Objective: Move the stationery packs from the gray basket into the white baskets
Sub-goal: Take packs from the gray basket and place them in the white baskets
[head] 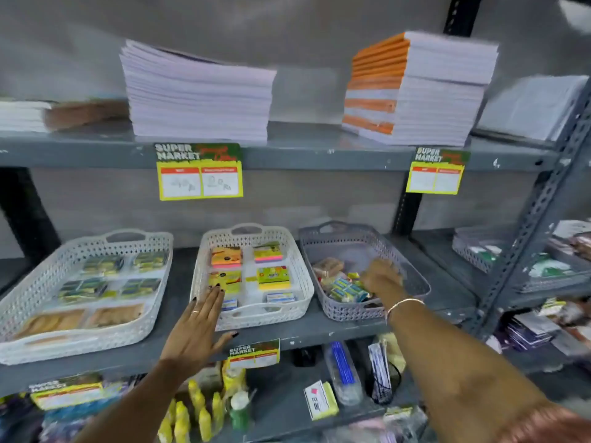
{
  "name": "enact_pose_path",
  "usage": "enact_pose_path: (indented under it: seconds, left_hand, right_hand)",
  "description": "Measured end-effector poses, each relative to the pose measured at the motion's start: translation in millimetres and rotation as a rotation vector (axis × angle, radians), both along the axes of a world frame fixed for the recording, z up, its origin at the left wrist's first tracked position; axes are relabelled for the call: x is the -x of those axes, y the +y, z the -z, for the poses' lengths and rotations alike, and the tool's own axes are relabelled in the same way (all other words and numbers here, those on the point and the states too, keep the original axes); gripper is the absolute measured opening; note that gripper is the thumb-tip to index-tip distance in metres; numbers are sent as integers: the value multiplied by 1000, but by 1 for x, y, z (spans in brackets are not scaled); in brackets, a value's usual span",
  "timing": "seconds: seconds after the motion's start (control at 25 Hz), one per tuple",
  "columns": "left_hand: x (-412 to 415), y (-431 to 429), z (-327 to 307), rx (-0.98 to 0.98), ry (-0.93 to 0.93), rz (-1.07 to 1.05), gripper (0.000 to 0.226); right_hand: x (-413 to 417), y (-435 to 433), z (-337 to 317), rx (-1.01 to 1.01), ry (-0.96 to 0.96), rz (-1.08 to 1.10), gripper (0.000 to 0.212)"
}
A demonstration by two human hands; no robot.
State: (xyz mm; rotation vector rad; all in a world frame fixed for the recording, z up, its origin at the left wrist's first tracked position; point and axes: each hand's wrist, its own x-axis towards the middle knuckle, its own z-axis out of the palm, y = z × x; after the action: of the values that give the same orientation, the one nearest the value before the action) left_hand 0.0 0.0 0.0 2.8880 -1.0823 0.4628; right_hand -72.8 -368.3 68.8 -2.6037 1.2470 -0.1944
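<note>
The gray basket (412, 270) stands on the middle shelf at the right and holds a heap of small stationery packs (343, 287). My right hand (382, 278) reaches into it, fingers down among the packs; whether it grips one is hidden. Two white baskets stand to its left: the middle white basket (204, 276) holds sticky-note pads and small packs, the left white basket (41, 282) holds dark packs and brown packs. My left hand (198, 327) lies flat and empty with fingers spread, over the front left corner of the middle white basket.
The shelf above carries tall stacks of notebooks (198, 94) and price labels (200, 171) hang from its edge. Another gray basket (470, 254) sits on the shelf unit to the right. Below the front edge lie glue bottles (198, 410) and assorted packets.
</note>
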Motion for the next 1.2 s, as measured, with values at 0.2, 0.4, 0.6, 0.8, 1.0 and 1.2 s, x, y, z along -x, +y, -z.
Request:
enact_pose_path:
  seconds: [0.2,0.4,0.6,0.8,1.0,1.2]
  left_hand:
    - [3,-9,10,-5,-58,-59,89]
    - [9,-8,6,-72,28,-99,92]
    - [7,-6,9,-37,-2,-60,88]
    - [7,7,2,-6,-51,-47,85]
    - [-16,92,-15,23,-89,-235,87]
    - [-36,193,-18,1,-7,-414,94]
  right_hand:
    - [-2,-42,17,-131,215,-79,39]
    - [-8,-52,17,-140,208,-97,22]
    - [-23,-22,-1,-126,106,-81,54]
    - [-72,74,-48,-72,31,-225,41]
    - [-128,212,-69,-60,-81,-662,32]
    - [-160,348,-50,-188,-30,-1006,23]
